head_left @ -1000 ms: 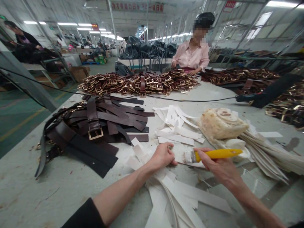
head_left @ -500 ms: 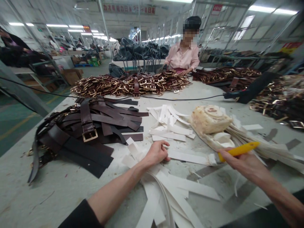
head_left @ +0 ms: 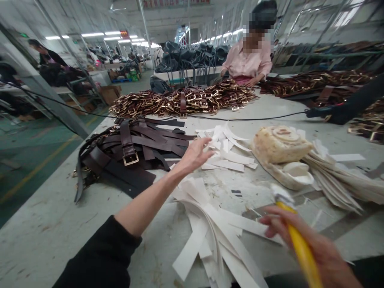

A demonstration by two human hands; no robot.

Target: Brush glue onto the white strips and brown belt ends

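Observation:
My left hand [head_left: 195, 154] is stretched out over the table with its fingers spread and nothing in it, just left of a small scatter of white strips [head_left: 226, 150]. Dark brown belts [head_left: 135, 146] with gold buckles lie piled to its left. My right hand [head_left: 303, 244] is low at the right, closed round the yellow handle of a glue brush [head_left: 295, 234] whose white bristles point up and away. A larger heap of long white strips [head_left: 210, 228] fans out on the table in front of me.
A glue-crusted lump [head_left: 280, 146] rests on a bundle of pale strips [head_left: 339, 180]. Buckle pieces [head_left: 183, 102] are heaped across the far table, where a person in a pink shirt [head_left: 249, 62] works. A black cable [head_left: 255, 118] crosses the table. Another person's dark sleeve [head_left: 351, 102] reaches in from the right.
My left hand let go of the white strip and lifted forward toward the far scatter, fingers opening. My right hand drew the brush back toward me and tipped it upright.

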